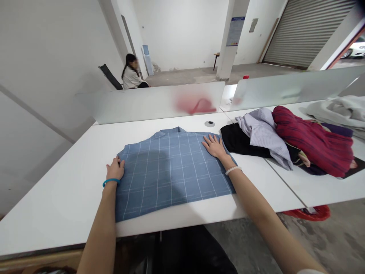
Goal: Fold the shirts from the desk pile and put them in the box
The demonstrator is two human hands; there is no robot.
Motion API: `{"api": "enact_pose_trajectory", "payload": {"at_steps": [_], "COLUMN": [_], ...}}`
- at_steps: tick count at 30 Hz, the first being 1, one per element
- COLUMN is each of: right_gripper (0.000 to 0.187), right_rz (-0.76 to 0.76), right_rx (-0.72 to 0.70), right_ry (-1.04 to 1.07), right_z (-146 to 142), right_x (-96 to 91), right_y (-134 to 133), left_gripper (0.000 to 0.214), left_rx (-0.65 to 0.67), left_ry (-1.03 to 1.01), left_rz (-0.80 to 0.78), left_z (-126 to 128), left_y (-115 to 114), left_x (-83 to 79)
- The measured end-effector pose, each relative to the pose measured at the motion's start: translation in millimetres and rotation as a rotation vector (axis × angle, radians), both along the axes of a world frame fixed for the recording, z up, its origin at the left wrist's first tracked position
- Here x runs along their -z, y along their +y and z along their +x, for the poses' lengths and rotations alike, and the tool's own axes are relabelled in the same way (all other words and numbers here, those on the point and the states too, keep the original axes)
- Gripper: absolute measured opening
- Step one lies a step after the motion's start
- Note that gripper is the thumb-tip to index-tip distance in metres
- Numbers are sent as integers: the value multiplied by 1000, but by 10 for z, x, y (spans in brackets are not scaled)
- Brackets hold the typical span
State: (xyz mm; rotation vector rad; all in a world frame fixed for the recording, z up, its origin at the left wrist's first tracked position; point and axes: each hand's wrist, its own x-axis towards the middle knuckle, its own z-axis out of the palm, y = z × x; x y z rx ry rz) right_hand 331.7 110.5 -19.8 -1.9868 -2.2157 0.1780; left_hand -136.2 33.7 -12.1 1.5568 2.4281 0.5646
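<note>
Two open hands lie flat on a folded blue checked shirt (168, 175), neither gripping it: the left hand (115, 169), wearing a blue band (110, 182), rests at the shirt's left edge, and the right hand (214, 147), with a white beaded bracelet (233, 170), spreads its fingers near the far right corner. The shirt sits toward the near edge of a white tabletop (65, 205). Just right of it lie a black garment (236, 139), a lilac striped shirt (264, 133) and a red striped garment (313, 140). A grey garment (339, 110) lies further right, and a frosted divider (154, 102) stands along the far side.
</note>
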Motion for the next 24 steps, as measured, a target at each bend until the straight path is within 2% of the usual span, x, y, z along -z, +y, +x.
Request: {"api": "enact_pose_trajectory", "payload": {"at_steps": [10,14,17,19,21,24], "right_gripper": [58,55,53,53,53,52], "right_rz": [16,54,79,88,91,98], "right_rx": [8,-18,-136,-218,-246,-191], "right_ry": [6,-12,-9,25,86,242], "right_z": [4,58,235,407,570,698], "right_x": [-3,3,45,79,94,58], "right_y": [-45,-197,-506,-823,-1222,-1920], "left_gripper": [25,26,26,25,24,25], "left_rx": [-1,15,37,56,79,111], "left_ry": [-14,1,18,29,39,52], "left_rz": [28,40,38,24,8,-10], "left_z": [-33,-14,14,33,52,80], "left_y": [39,21,-4,-20,-34,-50], "left_x": [34,28,9,-11,-34,-68]}}
